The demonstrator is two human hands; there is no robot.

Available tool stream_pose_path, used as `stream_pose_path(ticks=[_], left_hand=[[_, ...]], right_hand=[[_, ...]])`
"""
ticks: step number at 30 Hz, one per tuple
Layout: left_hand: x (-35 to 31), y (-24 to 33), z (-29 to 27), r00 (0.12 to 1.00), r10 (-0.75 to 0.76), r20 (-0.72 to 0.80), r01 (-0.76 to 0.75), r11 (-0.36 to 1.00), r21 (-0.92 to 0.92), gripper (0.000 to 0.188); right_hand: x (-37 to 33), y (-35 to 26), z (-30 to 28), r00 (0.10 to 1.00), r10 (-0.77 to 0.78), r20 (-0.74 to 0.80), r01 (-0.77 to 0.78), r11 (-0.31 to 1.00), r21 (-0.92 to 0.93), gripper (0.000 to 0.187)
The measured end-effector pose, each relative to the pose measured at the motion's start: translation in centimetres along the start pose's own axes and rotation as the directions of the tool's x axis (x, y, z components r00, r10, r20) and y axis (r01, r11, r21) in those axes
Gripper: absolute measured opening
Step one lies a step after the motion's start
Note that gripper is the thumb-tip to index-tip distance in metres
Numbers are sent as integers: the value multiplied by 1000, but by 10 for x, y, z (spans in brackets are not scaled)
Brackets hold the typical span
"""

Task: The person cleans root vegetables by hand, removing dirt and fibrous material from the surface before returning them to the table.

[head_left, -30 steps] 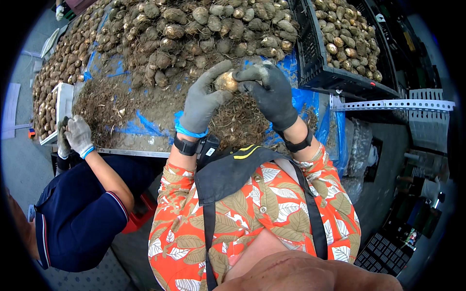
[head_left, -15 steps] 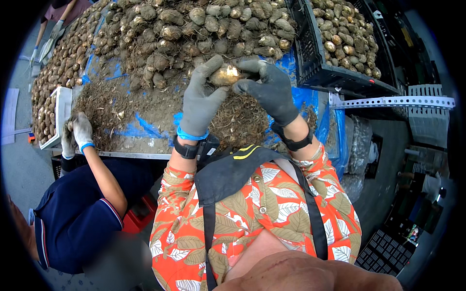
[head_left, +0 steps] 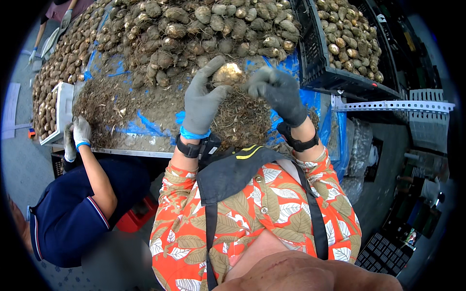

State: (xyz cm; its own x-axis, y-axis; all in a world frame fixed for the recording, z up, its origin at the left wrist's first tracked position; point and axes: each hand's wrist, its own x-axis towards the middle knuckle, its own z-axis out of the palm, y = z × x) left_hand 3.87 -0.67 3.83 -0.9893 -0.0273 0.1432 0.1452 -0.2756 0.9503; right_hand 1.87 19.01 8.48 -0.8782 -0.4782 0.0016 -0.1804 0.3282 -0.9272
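My left hand point(head_left: 201, 99), in a grey glove with a blue band at the wrist, grips a taro corm point(head_left: 228, 72) between thumb and fingers. The corm has brown fibrous skin and a pale cut face turned up. Just right of it is my right hand point(head_left: 279, 94), in a darker glove, its fingers curled in and slightly blurred. Whatever those fingers pinch is too small to make out. Below both hands lies a heap of loose brown root fibres point(head_left: 240, 119) on the table. Beyond them rises a big pile of hairy taro corms point(head_left: 194, 29).
A black crate point(head_left: 340, 77) of cleaner corms stands at the right, a white crate point(head_left: 64, 104) at the left. Blue sheeting point(head_left: 310, 99) covers part of the table. A co-worker in navy point(head_left: 82, 203) sits at my left, gloved hands point(head_left: 77, 131) by the table edge.
My right hand has moved off the corm to the right, its fingers curling in. The corm has turned in my left hand, showing more pale face. The co-worker's hands have lowered slightly.
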Motion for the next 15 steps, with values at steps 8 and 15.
stream_pose_path(ticks=[8, 15], left_hand=[[-2, -12, -3, 988, -132, 83, 148, 963, -227, 68], [-3, -20, -10, 973, -120, 199, 191, 898, -395, 76]], right_hand=[[18, 21, 20, 941, -23, -338, 28, 1000, 11, 24], [14, 7, 6, 960, -144, -240, 182, 973, 144, 28]])
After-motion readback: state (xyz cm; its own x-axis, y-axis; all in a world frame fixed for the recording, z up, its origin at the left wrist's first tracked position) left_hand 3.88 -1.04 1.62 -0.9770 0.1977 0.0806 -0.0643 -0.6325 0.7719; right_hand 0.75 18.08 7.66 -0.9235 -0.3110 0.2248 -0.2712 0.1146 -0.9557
